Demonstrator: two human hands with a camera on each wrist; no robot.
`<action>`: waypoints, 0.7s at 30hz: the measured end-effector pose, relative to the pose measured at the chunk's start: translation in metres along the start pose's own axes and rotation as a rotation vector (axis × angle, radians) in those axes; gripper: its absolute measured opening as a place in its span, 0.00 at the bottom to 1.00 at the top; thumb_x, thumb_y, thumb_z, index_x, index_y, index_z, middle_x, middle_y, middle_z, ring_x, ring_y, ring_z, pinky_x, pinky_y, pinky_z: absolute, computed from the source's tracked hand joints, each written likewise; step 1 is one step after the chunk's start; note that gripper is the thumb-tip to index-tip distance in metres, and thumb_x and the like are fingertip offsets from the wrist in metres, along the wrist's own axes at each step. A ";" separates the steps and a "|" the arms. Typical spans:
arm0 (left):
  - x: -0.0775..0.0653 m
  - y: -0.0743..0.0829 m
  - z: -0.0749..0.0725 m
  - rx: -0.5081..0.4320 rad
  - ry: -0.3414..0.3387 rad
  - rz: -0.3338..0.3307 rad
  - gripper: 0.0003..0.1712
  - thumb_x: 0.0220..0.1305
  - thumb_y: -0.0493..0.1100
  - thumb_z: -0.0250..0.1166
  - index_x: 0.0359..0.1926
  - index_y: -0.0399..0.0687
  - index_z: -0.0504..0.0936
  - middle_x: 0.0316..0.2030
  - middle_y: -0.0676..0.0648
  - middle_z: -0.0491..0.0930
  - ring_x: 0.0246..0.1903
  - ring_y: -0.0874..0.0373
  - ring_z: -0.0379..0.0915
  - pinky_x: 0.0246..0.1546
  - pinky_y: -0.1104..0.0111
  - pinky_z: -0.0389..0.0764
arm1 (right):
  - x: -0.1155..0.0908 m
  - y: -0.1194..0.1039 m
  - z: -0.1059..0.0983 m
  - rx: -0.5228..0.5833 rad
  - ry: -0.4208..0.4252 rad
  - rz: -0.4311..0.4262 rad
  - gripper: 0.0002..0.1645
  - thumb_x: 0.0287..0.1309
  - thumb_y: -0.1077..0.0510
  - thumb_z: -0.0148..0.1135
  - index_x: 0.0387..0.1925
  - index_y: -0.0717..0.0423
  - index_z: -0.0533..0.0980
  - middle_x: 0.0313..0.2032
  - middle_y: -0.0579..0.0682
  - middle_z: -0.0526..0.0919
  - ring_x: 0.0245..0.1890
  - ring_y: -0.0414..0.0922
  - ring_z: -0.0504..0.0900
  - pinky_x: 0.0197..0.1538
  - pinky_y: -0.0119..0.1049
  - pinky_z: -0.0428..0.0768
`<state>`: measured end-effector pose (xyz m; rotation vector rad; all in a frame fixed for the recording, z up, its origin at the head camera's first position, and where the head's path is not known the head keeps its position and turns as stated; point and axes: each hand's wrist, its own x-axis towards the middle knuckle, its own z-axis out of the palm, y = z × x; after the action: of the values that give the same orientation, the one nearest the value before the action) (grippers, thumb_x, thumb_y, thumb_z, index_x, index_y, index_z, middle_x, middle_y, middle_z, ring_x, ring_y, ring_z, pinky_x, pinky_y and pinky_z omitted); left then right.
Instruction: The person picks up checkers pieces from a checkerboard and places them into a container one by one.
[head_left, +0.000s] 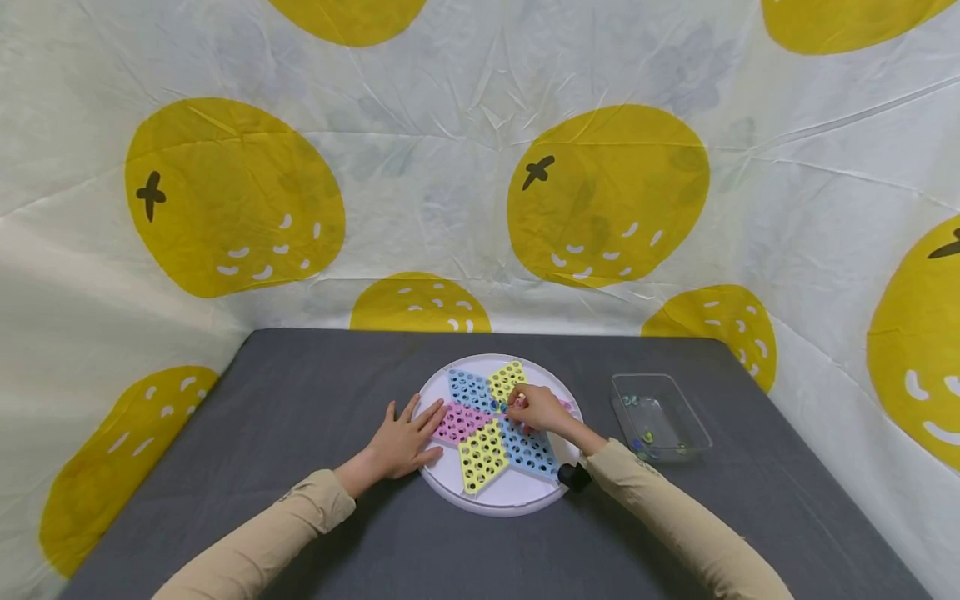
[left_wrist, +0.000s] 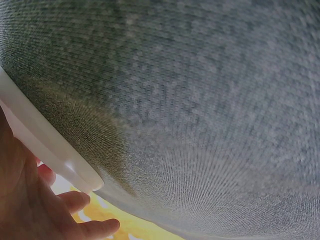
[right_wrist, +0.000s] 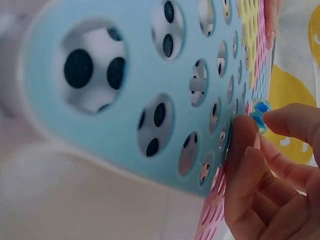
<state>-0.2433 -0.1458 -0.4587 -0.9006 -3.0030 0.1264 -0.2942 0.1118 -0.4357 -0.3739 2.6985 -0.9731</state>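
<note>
A round white tray (head_left: 450, 486) bears a star-shaped Chinese checkers board (head_left: 483, 458) with pink, yellow and blue sections full of holes. My left hand (head_left: 403, 437) lies with spread fingers on the tray's left rim, fingertips by a pink section. Over the middle of the board, my right hand (head_left: 542, 408) has its thumb and index finger bent together. In the right wrist view it pinches a clear and blue glass marble (right_wrist: 258, 121), and another blue marble (right_wrist: 261, 105) sits right behind that one. In the left wrist view, the left hand (left_wrist: 40, 210) is beside the white rim.
To the right of the board stands a clear plastic box (head_left: 660, 410) with several glass marbles (head_left: 647, 437) in it. A dark grey cloth (head_left: 315, 383) covers the table. Behind hangs a white curtain (head_left: 427, 192) printed with yellow fruit.
</note>
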 end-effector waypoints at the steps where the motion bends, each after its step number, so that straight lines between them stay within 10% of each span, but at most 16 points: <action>1: 0.000 0.000 0.000 0.000 -0.001 -0.001 0.38 0.63 0.62 0.43 0.68 0.50 0.50 0.69 0.50 0.50 0.66 0.39 0.45 0.55 0.39 0.54 | 0.001 0.000 0.000 -0.003 -0.001 0.002 0.08 0.50 0.59 0.59 0.34 0.56 0.73 0.20 0.48 0.79 0.14 0.41 0.76 0.15 0.27 0.68; 21: 0.000 -0.001 0.003 -0.004 0.014 0.006 0.38 0.63 0.62 0.44 0.68 0.50 0.51 0.68 0.49 0.51 0.66 0.38 0.46 0.55 0.39 0.55 | 0.006 0.002 0.004 -0.029 -0.005 0.009 0.11 0.50 0.57 0.61 0.37 0.54 0.74 0.18 0.47 0.76 0.12 0.40 0.74 0.15 0.27 0.67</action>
<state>-0.2438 -0.1466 -0.4612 -0.9065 -2.9888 0.1142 -0.2991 0.1088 -0.4411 -0.3693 2.7105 -0.9299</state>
